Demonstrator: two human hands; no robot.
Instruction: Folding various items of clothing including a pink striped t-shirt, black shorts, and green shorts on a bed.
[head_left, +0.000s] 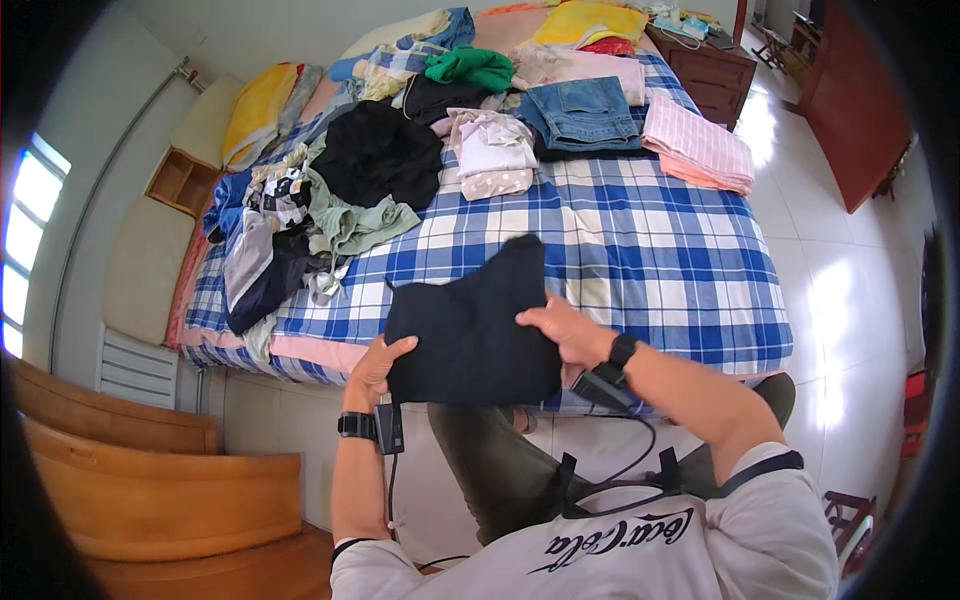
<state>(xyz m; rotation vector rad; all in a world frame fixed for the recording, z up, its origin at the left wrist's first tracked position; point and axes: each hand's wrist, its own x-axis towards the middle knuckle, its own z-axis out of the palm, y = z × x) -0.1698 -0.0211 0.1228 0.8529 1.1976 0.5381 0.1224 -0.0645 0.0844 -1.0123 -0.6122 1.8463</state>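
Observation:
A black garment (472, 337) is stretched between my two hands, just over the near edge of the bed. My left hand (379, 360) grips its left side with the thumb on top. On the opposite side, my right hand (562, 326) pinches the cloth, thumb also on top. The garment looks folded over, and one part points up toward the bed. My fingers underneath are hidden by the fabric. Below it lies the blue and white checked bedspread (645, 247).
Loose clothes lie at the left, including a black garment (382, 154) and a pale green one (367, 225). Folded light clothes (495, 150), denim jeans (581, 112) and pink striped cloth (697, 142) lie farther back. A wooden footboard (165, 495) stands at lower left. Cables run from my wrists.

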